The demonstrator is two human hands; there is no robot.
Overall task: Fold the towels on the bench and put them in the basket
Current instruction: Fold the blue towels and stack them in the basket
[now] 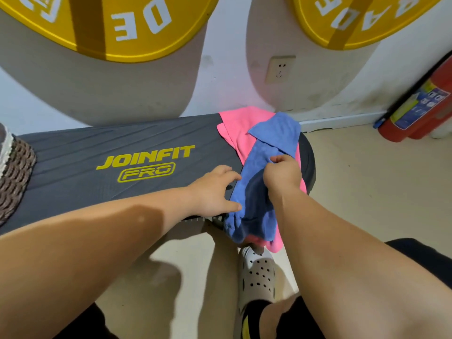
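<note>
Currently: blue towel [264,167], soft and light, crumpled over pink towel [238,123] at the counter's [97,148] right end.
Limp cloth, likely to sag and bunch, no break risk; best taken at corners or along a hem. Right hand [282,174] pinches a fold near its middle, fingers [278,159] clamped on the cloth; left hand [215,192] lies at its left edge, fingers apart, thumb touching the cloth. Both towels hang over the counter's near edge. Counter: dark grey, ribbed, probably grippy. Basket [14,167], woven, at far left. Beige floor [367,179], white wall [225,81] with socket [280,69], red extinguisher [415,113] at right.
</note>
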